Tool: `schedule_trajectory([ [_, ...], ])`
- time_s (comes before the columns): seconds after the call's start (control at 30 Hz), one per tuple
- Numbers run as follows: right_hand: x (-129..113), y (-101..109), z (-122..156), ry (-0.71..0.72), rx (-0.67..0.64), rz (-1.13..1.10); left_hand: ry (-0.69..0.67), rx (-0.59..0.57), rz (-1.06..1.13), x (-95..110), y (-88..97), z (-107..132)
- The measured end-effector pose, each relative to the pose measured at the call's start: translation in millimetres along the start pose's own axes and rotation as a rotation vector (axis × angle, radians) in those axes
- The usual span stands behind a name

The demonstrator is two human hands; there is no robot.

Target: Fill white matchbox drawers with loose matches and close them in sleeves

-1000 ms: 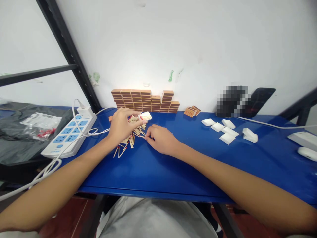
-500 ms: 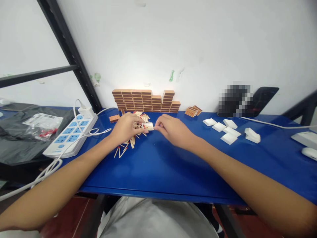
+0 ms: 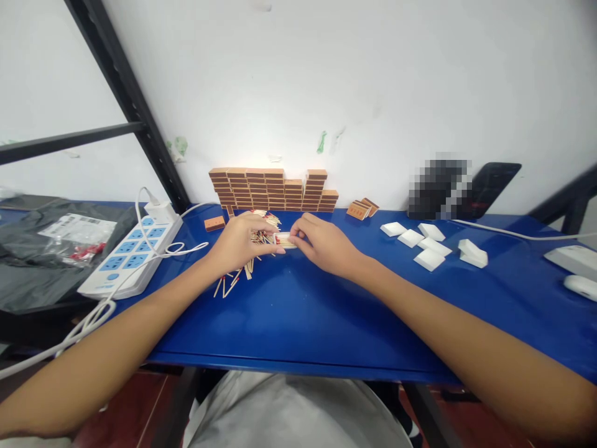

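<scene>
A small white matchbox tray filled with red-tipped matches lies between my two hands. My left hand closes around its left end, thumb on the near side and fingers on the far side. At the right end, my right hand is closed, its thumb and fingertips on the tray; they cover that end and the match ends there. A heap of loose matches lies under and beside my left hand, partly hidden by it. Several stray matches are spread nearer to me on the blue table.
Stacked brown matchboxes stand against the wall. One matchbox lies left, and flattened sleeves lie right of the stack. Several white trays are scattered at right. A power strip with white cables and a dark bag occupy the left.
My right hand has shifted slightly left over the tray's right end. My left thumb and fingers have parted a little, showing more of the tray and its matches.
</scene>
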State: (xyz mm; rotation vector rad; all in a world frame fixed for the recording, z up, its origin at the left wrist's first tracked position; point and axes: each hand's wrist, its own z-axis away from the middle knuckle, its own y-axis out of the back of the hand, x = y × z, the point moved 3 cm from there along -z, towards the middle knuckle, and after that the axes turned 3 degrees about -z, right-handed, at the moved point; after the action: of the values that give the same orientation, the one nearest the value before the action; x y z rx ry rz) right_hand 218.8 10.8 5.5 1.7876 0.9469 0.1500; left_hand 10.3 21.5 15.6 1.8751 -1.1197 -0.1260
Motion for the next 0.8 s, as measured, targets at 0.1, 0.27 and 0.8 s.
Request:
schedule_trajectory([
  [0.1,-7,2,0,-0.016,0.075,-0.035,0.075,0.069,-0.080,-2,3.1,0],
  [0.27,-21,-14,-2,-0.136,0.039,-0.076,0.222,0.179,-0.209,-3,13.3,0],
  [0.8,-19,-38,-10,-0.234,-0.195,-0.036,0.245,0.170,-0.211,-1,14.2,0],
])
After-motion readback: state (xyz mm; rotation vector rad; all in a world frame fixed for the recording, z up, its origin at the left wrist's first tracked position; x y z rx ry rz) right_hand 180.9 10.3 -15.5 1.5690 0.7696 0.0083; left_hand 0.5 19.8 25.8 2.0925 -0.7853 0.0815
